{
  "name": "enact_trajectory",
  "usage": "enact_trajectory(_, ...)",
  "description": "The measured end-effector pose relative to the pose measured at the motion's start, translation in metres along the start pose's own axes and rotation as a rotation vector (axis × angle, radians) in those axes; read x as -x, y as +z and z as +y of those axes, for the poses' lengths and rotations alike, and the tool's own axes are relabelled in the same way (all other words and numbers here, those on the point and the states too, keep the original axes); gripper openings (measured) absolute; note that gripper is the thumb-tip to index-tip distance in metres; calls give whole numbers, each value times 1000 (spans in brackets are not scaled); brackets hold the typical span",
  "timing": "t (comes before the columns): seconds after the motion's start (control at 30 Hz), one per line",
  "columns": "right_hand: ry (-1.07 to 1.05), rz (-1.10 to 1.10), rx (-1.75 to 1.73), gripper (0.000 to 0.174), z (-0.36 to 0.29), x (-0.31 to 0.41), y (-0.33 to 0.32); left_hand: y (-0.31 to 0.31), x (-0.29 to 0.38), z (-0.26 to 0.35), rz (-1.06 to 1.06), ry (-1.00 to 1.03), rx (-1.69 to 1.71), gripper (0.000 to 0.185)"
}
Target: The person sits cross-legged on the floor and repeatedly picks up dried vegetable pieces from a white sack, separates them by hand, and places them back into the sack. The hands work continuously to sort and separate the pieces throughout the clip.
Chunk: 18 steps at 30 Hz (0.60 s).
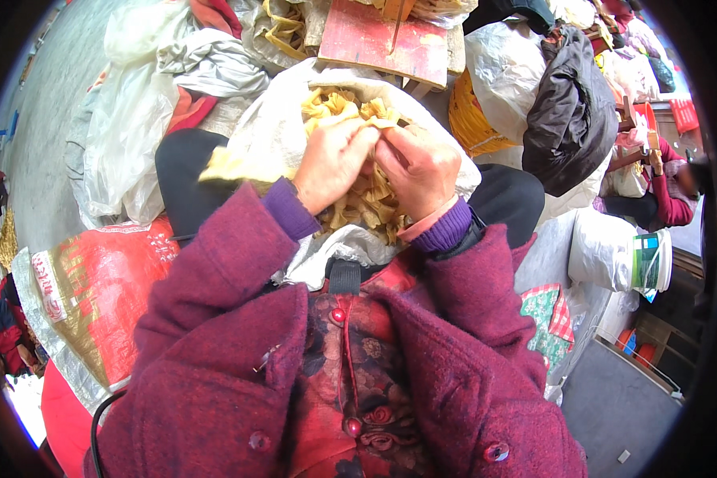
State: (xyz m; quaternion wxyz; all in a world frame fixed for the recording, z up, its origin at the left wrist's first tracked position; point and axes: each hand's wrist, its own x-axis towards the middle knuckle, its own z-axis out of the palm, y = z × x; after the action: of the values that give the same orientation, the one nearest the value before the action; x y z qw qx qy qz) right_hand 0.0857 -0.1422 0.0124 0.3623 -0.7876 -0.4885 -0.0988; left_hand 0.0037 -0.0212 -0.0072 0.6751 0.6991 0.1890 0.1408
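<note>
My left hand (333, 162) and my right hand (421, 167) meet over a white woven sack (278, 122) between my knees. Thumbs and fingertips of both hands pinch a pale yellow strip (383, 123), perhaps straw braid. Its part between the palms is hidden. A blurred yellow length (245, 169) sticks out to the left of my left wrist, over my thigh; whether it joins the pinched piece, I cannot tell. Inside the open sack lies a heap of ruffled yellow strips (367, 206), partly covered by my hands.
Beyond the sack stands a red board (385, 42) with a thin upright rod. Clear plastic bags (128, 131) lie to the left, above a red-and-gold printed sack (107, 299). On the right are a black cloth bundle (570, 113), a white bucket (621, 254) and a seated person (672, 191).
</note>
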Motion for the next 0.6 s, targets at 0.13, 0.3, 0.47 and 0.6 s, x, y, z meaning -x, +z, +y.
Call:
enact_trajectory(0.13,44,-35,-106,8,-3,2,0,-6,0,-4,-78,-283,248,23)
enact_trajectory(0.3,308,-73,-122,16,1,4,3,-1,2,-9,-19,-58,181,24)
enact_trajectory(0.47,399,-227,-145,18,4,3,1,0,3,-11,7,239,-214,18)
enact_trajectory(0.6,277,-94,-148,10,-5,3,4,-2,1,-8,9,129,-189,18)
